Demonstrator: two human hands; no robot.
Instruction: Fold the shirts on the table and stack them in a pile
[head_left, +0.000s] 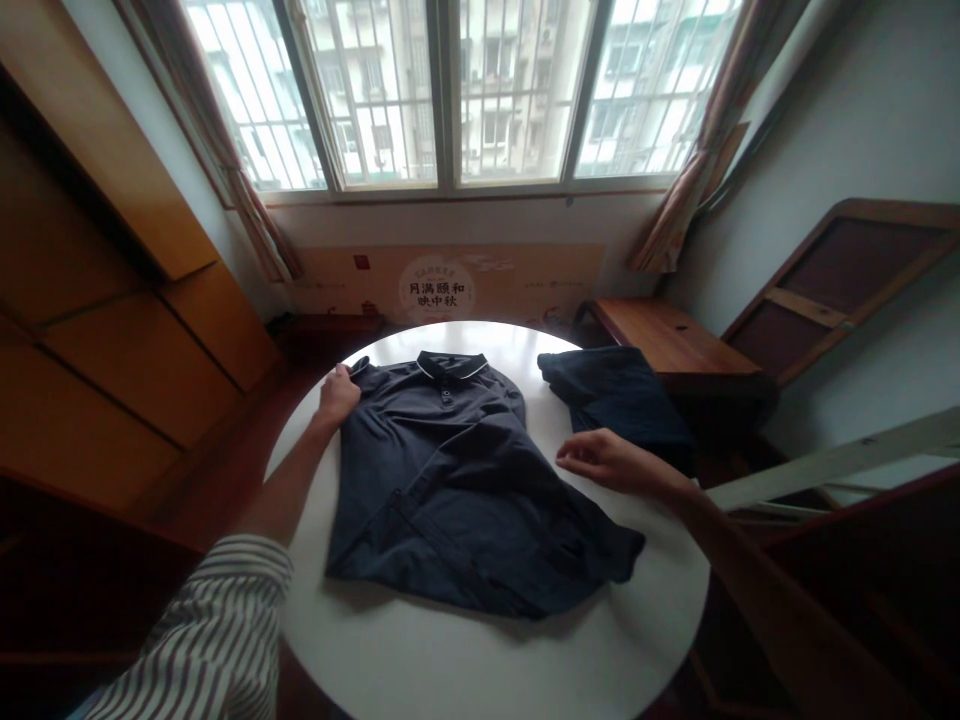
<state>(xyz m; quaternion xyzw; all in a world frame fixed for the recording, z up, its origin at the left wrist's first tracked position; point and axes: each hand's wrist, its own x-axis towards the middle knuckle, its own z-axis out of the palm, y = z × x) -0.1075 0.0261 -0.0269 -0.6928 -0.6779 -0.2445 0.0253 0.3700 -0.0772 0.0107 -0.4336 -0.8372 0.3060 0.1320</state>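
Observation:
A dark grey-blue long-sleeved polo shirt lies spread on a round white table, its black collar with a pale edge pointing at the window. One sleeve crosses the front diagonally toward the lower right. At the shirt's left shoulder side, my left hand is closed on a bit of the dark fabric. My right hand hovers beside the shirt's right side, fingers loosely bent and apart, with nothing visible in them. Just beyond it lies a folded dark navy garment.
Behind the table, a wooden bench or low table stands at the right. A brown-framed panel leans against the right wall. Wooden cabinets line the left side. A printed banner is under the barred window.

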